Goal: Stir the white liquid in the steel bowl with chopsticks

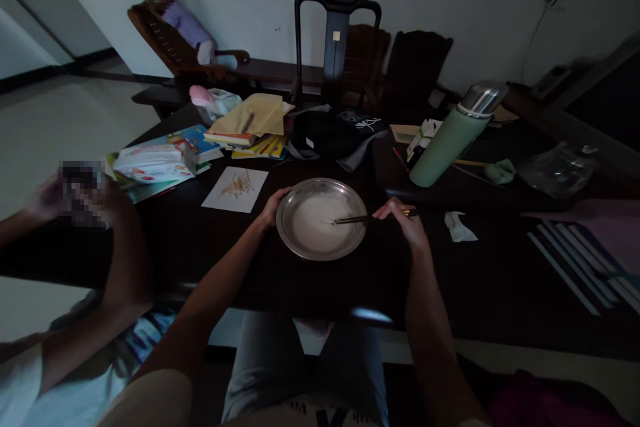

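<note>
A round metal basin rests on the dark table before me, with a pale, whitish mixture spread over its bottom. My left hand grips the basin's left rim. On the other side, my right hand is closed around a pair of chopsticks, whose tips reach into the mixture. Left of the basin, a white sheet of paper carries a loose pile of small pale sticks. A crumpled white tissue lies to the right of my right hand.
A green thermos stands at the right behind my hand, near a clear plastic bag and stacked books. A black bag, books with envelopes and a tissue pack lie behind. Another person's arm rests at left.
</note>
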Available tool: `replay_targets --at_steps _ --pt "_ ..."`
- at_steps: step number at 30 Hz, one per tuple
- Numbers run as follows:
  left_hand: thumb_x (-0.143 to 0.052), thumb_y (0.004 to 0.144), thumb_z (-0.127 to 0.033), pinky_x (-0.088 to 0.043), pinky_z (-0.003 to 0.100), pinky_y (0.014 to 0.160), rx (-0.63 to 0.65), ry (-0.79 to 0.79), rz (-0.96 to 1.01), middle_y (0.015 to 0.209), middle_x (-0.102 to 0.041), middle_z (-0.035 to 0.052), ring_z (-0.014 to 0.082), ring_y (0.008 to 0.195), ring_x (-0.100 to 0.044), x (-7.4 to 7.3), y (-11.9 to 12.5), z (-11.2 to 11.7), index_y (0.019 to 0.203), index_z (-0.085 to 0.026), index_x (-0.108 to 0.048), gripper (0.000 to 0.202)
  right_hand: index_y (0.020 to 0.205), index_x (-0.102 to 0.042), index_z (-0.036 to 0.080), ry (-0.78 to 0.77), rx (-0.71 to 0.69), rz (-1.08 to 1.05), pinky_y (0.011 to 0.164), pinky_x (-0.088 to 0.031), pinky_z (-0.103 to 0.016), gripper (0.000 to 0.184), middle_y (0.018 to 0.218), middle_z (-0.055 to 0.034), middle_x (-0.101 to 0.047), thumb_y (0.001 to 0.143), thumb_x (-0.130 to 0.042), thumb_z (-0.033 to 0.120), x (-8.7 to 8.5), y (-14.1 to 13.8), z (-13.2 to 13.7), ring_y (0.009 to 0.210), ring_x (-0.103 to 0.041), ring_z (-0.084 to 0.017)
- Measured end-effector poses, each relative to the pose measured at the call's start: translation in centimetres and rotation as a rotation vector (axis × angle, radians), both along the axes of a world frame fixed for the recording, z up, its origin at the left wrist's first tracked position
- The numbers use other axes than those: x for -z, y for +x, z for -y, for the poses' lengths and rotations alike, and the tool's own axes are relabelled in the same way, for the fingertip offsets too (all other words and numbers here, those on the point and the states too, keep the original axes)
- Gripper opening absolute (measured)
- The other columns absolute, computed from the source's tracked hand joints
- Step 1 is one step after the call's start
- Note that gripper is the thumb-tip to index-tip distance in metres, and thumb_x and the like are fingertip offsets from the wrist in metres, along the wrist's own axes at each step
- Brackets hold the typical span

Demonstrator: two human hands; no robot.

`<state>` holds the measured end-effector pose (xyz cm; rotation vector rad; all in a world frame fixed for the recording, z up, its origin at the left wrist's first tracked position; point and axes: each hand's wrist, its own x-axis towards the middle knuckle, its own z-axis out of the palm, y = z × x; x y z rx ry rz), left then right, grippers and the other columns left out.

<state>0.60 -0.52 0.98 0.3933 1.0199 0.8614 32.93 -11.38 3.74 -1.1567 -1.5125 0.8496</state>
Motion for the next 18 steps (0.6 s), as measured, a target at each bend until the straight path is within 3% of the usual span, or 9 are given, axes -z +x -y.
replay_targets --at_steps 6,9,12,14,16,18 --pt "-0.046 0.093 -0.026 -0.050 0.027 0.047 0.007 -0.013 -0.006 0.055 -0.064 0.0049 0.0186 0.043 -0.060 -0.1 -0.1 -0.1 0.095 -0.010 -0.071 0.029 0.072 -0.074 0.027 -0.048 -0.260 0.109 0.089 -0.045 -0.039 0.042 0.086 -0.0025 -0.075 0.091 -0.048 0.055 -0.1 -1.3 -0.6 0.092 -0.062 -0.022" --pt "-0.046 0.093 -0.023 -0.050 0.027 0.049 -0.004 0.018 -0.009 0.058 -0.066 0.0052 0.0185 0.046 -0.061 -0.1 -0.2 0.2 0.099 -0.011 -0.071 0.028 0.075 -0.073 0.029 -0.038 -0.146 0.111 0.092 -0.044 -0.041 0.039 0.090 -0.0012 -0.075 0.090 -0.049 0.055 0.1 -0.6 -0.9 0.093 -0.061 -0.022" --pt "-0.047 0.092 -0.022 -0.051 0.027 0.052 -0.001 0.058 -0.025 0.063 -0.069 0.0058 0.0190 0.050 -0.063 0.0 -0.3 0.4 0.102 -0.011 -0.071 0.028 0.067 -0.071 0.026 -0.047 -0.037 -0.008 0.089 -0.045 -0.041 0.042 0.081 -0.0024 -0.074 0.092 -0.047 0.051 0.0 1.0 -0.7 0.086 -0.063 -0.022" --pt "-0.046 0.093 -0.023 -0.051 0.027 0.051 0.003 0.058 -0.047 0.063 -0.068 0.0059 0.0192 0.049 -0.062 -0.1 -0.3 0.4 0.103 -0.012 -0.071 0.029 0.063 -0.069 0.026 -0.087 -0.097 -0.025 0.085 -0.046 -0.039 0.045 0.077 -0.0020 -0.073 0.093 -0.046 0.050 -0.2 1.1 -0.6 0.081 -0.064 -0.021" --pt "-0.044 0.094 -0.024 -0.050 0.028 0.050 0.007 0.042 -0.069 0.060 -0.067 0.0057 0.0195 0.047 -0.061 -0.2 -0.2 0.3 0.103 -0.011 -0.071 0.031 0.066 -0.071 0.028 -0.101 -0.223 0.049 0.086 -0.046 -0.038 0.043 0.078 -0.0018 -0.073 0.093 -0.047 0.051 -0.3 0.1 -0.7 0.086 -0.062 -0.021" --pt "-0.042 0.095 -0.023 -0.050 0.028 0.050 0.003 0.036 -0.083 0.059 -0.067 0.0055 0.0190 0.045 -0.060 -0.4 -0.1 0.3 0.104 -0.011 -0.071 0.033 0.072 -0.074 0.030 -0.080 -0.247 0.115 0.089 -0.045 -0.039 0.037 0.086 -0.0014 -0.075 0.092 -0.049 0.050 -0.4 -1.2 -1.0 0.093 -0.060 -0.022"
